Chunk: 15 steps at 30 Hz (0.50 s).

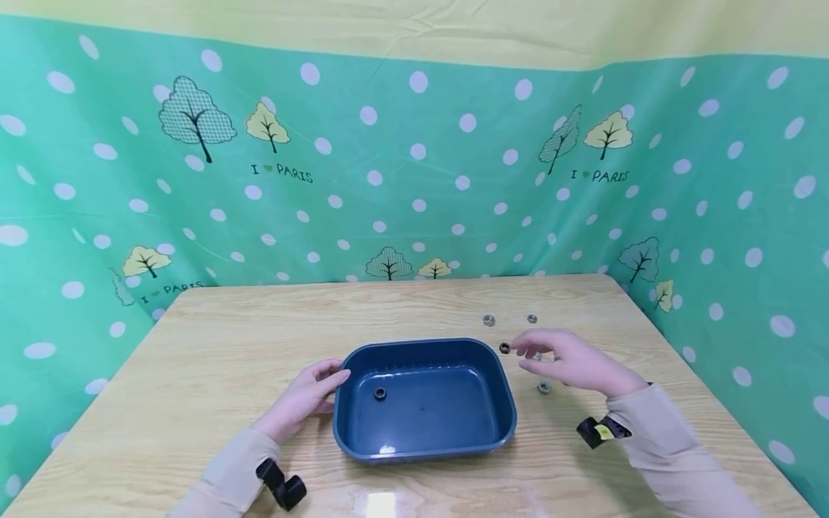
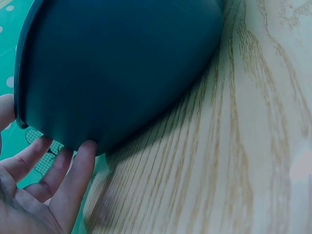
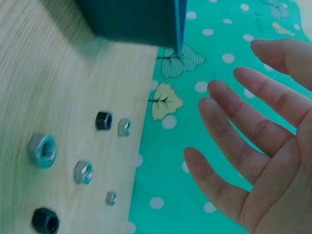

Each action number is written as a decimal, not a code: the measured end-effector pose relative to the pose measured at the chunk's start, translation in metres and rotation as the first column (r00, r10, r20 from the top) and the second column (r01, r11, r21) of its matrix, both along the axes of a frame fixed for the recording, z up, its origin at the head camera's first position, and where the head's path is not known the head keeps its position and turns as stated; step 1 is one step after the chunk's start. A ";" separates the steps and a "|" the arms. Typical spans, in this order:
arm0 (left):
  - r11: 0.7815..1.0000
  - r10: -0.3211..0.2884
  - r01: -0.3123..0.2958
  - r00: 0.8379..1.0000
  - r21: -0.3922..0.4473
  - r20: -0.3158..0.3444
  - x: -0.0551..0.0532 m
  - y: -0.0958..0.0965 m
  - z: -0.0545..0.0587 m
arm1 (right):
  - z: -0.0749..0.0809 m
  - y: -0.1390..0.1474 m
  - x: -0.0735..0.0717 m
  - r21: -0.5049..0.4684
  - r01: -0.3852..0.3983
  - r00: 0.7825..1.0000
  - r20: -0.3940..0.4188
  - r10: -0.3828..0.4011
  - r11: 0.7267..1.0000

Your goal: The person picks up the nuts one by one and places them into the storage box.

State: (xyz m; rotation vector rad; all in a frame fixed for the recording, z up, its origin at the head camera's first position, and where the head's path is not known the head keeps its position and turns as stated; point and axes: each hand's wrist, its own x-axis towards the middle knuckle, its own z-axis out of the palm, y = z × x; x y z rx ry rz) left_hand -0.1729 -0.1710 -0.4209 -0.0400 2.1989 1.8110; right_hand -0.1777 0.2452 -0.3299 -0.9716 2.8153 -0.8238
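Observation:
A dark blue plastic basin (image 1: 424, 457) sits on the table, with one dark hex nut (image 1: 380, 393) on its floor. My left hand (image 1: 309, 394) holds its left end, thumb at the rim and fingertips against the outer wall (image 2: 122, 73). My right hand (image 1: 562, 360), fingers spread and holding nothing, hovers right of the basin over loose nuts. Near its fingertips is a black nut (image 1: 505, 348). Silver nuts (image 1: 488, 320) lie around it, some partly behind the hand. The right wrist view shows a second black nut (image 3: 46, 221) among the silver ones (image 3: 42, 150).
The wood-grain table (image 1: 259, 331) reaches back to a green dotted curtain (image 1: 414, 180) printed with trees, which also hangs along both sides. A black wrist camera (image 1: 281, 485) is strapped to the left sleeve, another (image 1: 592, 433) to the right.

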 end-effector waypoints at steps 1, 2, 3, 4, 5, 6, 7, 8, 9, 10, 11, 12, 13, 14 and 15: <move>1.000 0.002 -0.002 1.000 -0.002 0.001 0.000 0.000 0.001 | -0.001 0.003 -0.001 0.001 0.006 1.000 0.002 -0.006 1.000; 1.000 0.003 -0.003 1.000 -0.005 0.001 0.000 0.000 0.001 | -0.002 0.005 -0.002 0.004 0.017 1.000 0.001 -0.017 1.000; 1.000 0.003 -0.003 1.000 -0.009 0.002 -0.001 0.001 0.002 | -0.004 0.008 -0.003 0.009 0.031 1.000 0.003 -0.031 0.999; 1.000 0.002 -0.002 1.000 -0.012 0.003 -0.001 0.001 0.002 | -0.005 0.010 -0.004 0.014 0.043 0.999 0.003 -0.044 0.999; 1.000 0.002 -0.002 1.000 -0.014 0.002 -0.001 0.001 0.003 | -0.006 0.012 -0.005 0.018 0.055 0.998 0.006 -0.055 0.998; 1.000 -0.001 0.001 1.000 -0.014 0.003 -0.001 0.001 0.003 | -0.008 0.015 -0.006 0.024 0.067 0.998 0.007 -0.067 0.997; 1.000 0.000 0.000 1.000 -0.012 0.004 -0.001 0.001 0.003 | -0.009 0.017 -0.007 0.027 0.074 0.997 0.006 -0.075 0.997; 1.000 -0.003 0.003 1.000 -0.010 0.003 -0.001 0.001 0.002 | -0.011 0.019 -0.008 0.027 0.080 0.997 0.002 -0.080 0.996; 1.000 -0.005 0.005 1.000 -0.006 0.002 -0.001 0.001 0.002 | -0.013 0.021 -0.008 0.026 0.083 0.997 0.003 -0.083 0.996; 1.000 -0.010 0.010 1.000 -0.005 0.000 -0.001 0.000 0.002 | -0.015 0.022 -0.009 0.029 0.083 0.997 0.003 -0.083 0.996; 1.000 -0.015 0.015 1.000 -0.005 -0.007 -0.001 0.000 0.001 | -0.016 0.024 -0.009 0.033 0.083 0.997 0.007 -0.083 0.996; 1.000 -0.019 0.019 1.000 -0.003 -0.010 -0.001 0.000 0.001 | -0.019 0.025 -0.009 0.038 0.083 0.996 0.014 -0.083 0.996; 0.999 -0.034 0.034 0.999 -0.002 -0.018 0.000 0.000 0.001 | -0.021 0.026 -0.010 0.044 0.085 0.996 0.019 -0.085 0.995; 0.999 -0.039 0.039 0.999 -0.004 -0.022 0.000 0.000 0.001 | -0.024 0.027 -0.010 0.053 0.090 0.996 0.024 -0.091 0.995; 0.999 -0.043 0.043 0.999 -0.005 -0.024 0.000 0.000 0.001 | -0.027 0.028 -0.010 0.064 0.095 0.995 0.029 -0.097 0.993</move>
